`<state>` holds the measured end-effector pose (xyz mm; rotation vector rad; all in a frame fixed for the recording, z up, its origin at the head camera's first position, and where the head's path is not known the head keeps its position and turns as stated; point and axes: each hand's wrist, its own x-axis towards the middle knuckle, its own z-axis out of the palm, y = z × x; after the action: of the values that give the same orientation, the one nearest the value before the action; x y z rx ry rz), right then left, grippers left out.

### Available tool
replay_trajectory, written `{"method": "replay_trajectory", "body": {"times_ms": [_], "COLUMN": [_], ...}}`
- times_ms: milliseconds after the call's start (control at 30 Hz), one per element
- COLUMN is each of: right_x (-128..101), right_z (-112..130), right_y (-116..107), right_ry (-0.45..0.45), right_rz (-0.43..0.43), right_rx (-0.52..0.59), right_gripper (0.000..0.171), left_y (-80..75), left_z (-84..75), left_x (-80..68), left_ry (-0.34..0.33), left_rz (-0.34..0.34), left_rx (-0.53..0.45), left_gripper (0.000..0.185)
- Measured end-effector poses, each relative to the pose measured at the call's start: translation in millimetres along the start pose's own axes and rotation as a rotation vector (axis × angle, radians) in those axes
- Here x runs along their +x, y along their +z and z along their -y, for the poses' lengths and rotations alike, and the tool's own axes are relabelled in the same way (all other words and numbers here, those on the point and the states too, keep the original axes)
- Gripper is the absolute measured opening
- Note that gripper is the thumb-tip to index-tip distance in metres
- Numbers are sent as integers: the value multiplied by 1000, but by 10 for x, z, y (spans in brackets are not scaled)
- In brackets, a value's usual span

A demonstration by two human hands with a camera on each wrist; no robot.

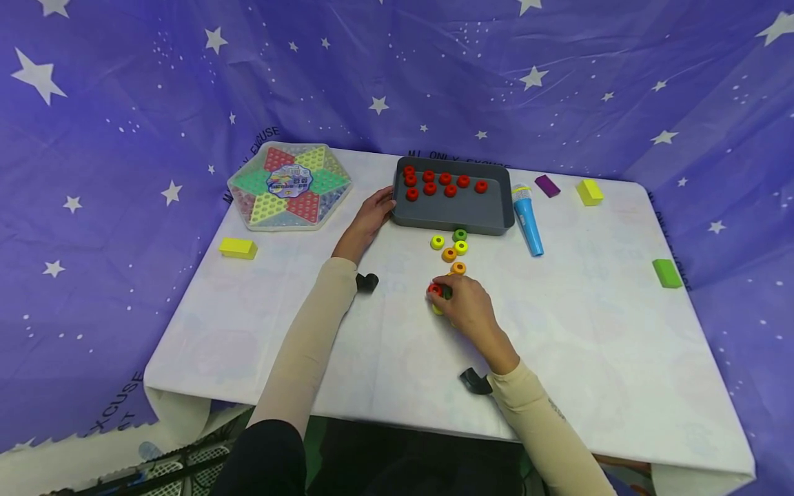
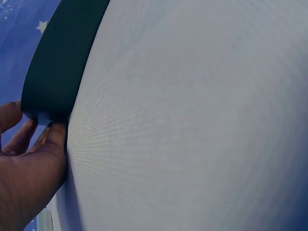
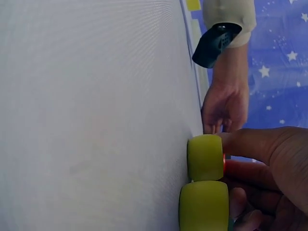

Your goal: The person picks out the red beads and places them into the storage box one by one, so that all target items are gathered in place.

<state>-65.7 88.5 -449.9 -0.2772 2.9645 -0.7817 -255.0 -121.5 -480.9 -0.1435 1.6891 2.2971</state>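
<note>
One white table (image 1: 620, 344) (starry drape (image 1: 124, 103) behind)

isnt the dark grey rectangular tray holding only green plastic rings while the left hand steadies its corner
Not quite: in the head view the plastic rings in the dark grey rectangular tray are red, not green. A single green ring lies on the table outside the tray. The left hand does rest at its corner.

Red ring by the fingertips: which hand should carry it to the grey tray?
Right. The right hand already pinches the red ring, while the left hand rests against the grey tray, probably steadying its left wall.
</note>
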Motion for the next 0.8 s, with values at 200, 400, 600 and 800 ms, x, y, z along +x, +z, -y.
{"method": "replay_trajectory", "body": {"times_ms": [200,400,600,800], "right_x": [10,80,245,511], "right_z": [11,-21,-128,-283], "right_y": [-78,-209,-384,-543], "right_ry": [-23,-21,-58,-35], "right_rz": [-29,-69,-147,-161], "right_rx": [12,30,42,59], "right_gripper": [34,36,35,33], "left_y": [-7,-8,-4,-5], "left_z": [-1,10,16,-19], "left_x": [-17,-17,-14,-34], "left_ry": [8,30,32,29], "left_rz": [10,9,2,2], "left_rx": [-18,-10,3,12], "left_gripper": [49,49,48,49]}}
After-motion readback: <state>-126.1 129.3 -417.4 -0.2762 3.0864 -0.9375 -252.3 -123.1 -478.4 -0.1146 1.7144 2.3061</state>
